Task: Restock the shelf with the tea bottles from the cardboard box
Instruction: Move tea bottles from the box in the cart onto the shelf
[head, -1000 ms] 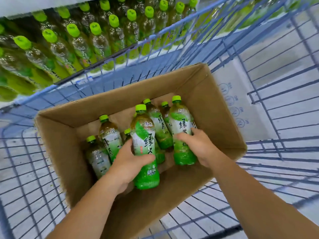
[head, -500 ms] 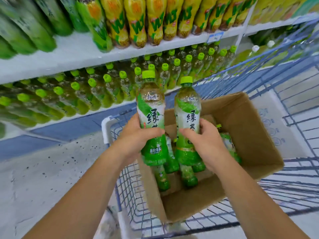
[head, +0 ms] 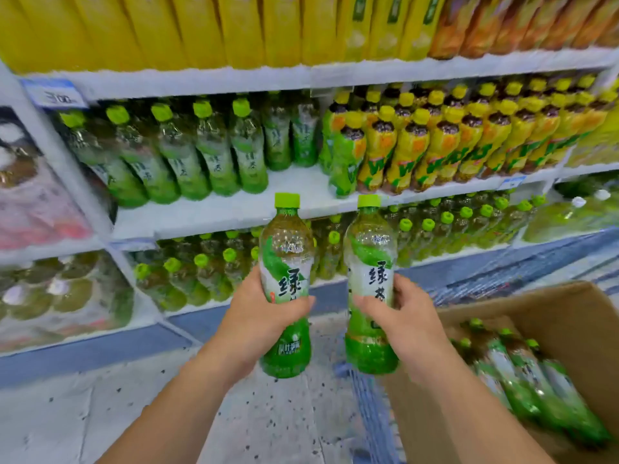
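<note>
My left hand [head: 258,321] grips a green tea bottle [head: 285,262] with a green cap, held upright. My right hand [head: 407,324] grips a second green tea bottle [head: 370,256], also upright, a short gap to the right of the first. Both bottles are raised in front of the white shelf [head: 214,212], just below its front edge. That shelf carries a row of matching green tea bottles [head: 187,159] with a bare strip in front of them. The cardboard box [head: 569,316] sits at the lower right with several tea bottles [head: 522,380] lying inside.
Yellow-labelled bottles [head: 445,142] fill the right part of the same shelf. A lower shelf holds more green-capped bottles [head: 207,272]. Yellow packs line the top shelf [head: 201,28]. A blue wire cart [head: 371,406] holds the box. Speckled grey floor [head: 100,413] lies below.
Both hands have lifted the two bottles out of the box and up toward the shelf. The view has swung up and left, so the box now sits at the lower right.
</note>
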A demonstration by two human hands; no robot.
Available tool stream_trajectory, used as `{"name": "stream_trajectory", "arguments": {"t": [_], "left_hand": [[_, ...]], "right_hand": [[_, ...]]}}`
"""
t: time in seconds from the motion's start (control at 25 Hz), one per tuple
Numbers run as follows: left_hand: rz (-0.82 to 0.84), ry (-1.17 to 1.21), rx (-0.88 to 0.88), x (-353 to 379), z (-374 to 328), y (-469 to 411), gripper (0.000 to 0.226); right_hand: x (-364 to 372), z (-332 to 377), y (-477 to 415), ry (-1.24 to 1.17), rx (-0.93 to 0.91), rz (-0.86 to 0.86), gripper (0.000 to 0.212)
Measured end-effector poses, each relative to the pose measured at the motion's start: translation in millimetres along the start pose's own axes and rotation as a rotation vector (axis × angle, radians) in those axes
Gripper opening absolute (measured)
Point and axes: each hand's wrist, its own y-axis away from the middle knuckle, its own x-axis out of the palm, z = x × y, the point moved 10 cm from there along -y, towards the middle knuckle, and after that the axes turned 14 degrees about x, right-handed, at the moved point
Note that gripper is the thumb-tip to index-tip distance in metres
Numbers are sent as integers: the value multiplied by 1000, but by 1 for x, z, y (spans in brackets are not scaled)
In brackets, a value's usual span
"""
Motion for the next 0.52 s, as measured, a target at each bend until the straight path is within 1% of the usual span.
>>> {"name": "stream_trajectory", "arguments": {"t": [0.08, 0.2, 0.32, 0.52], "left_hand": [[-53, -43, 53, -31, -3, -15, 44], [-76, -95, 122, -52, -8, -44, 41], [-97, -165, 189, -56, -13, -79, 40], [-159, -250, 258, -55, -27, -143, 43]], "right_hand": [[34, 13, -16, 13, -39, 32, 22], [68, 29, -44, 5, -79, 80, 22], [78, 46, -76, -22, -115, 80, 25], [75, 86, -132, -40, -148, 78, 24]]}}
